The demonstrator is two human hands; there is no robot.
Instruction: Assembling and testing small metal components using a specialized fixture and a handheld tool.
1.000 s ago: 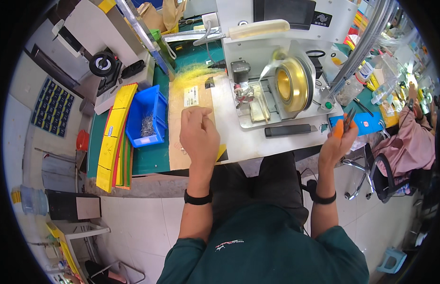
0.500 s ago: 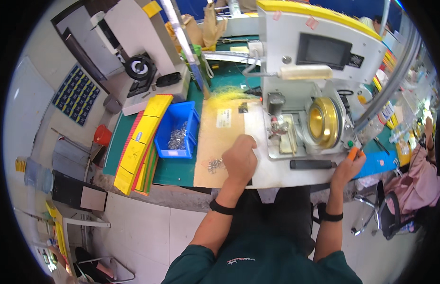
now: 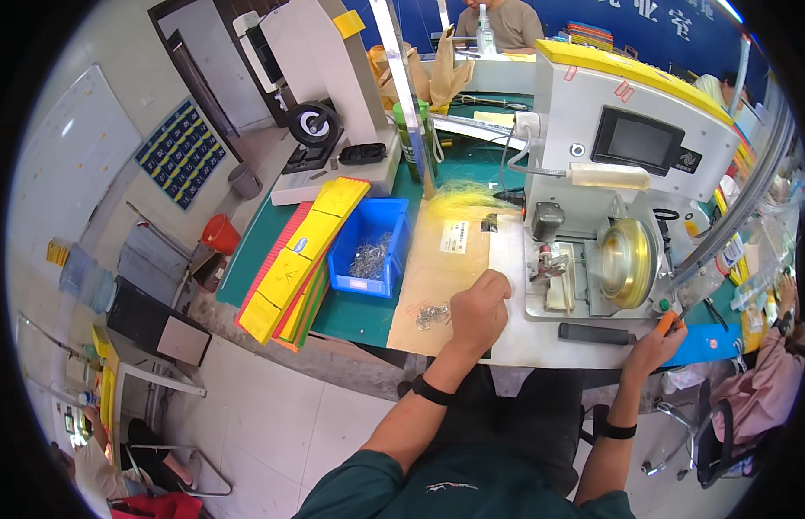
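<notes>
My left hand (image 3: pixel 480 313) is closed in a fist over the front edge of a brown board (image 3: pixel 426 246); anything inside its fingers is hidden. To its left on the board lies a small pile of shiny, wiry metal pieces (image 3: pixel 433 317). My right hand (image 3: pixel 651 348) is wrapped round an orange-handled tool (image 3: pixel 667 323) at the front right of a white machine (image 3: pixel 575 104). A gold-rimmed spool (image 3: pixel 625 264) sits in the machine's bay. In front of it is a dark, bar-shaped handle (image 3: pixel 594 334), near my right hand but apart from it.
Left of the board stands a blue bin (image 3: pixel 394 233) of similar metal pieces, beside stacked yellow and red strips (image 3: pixel 303 242). Yellow strands (image 3: pixel 471 199) lie behind the board. A slanting metal post (image 3: pixel 731 216) rises at the right. Another person (image 3: pixel 506 24) is at the back.
The view has swung, so the bench appears further right and lower. My left hand stays closed by the board, and my right hand keeps the orange-handled tool.
</notes>
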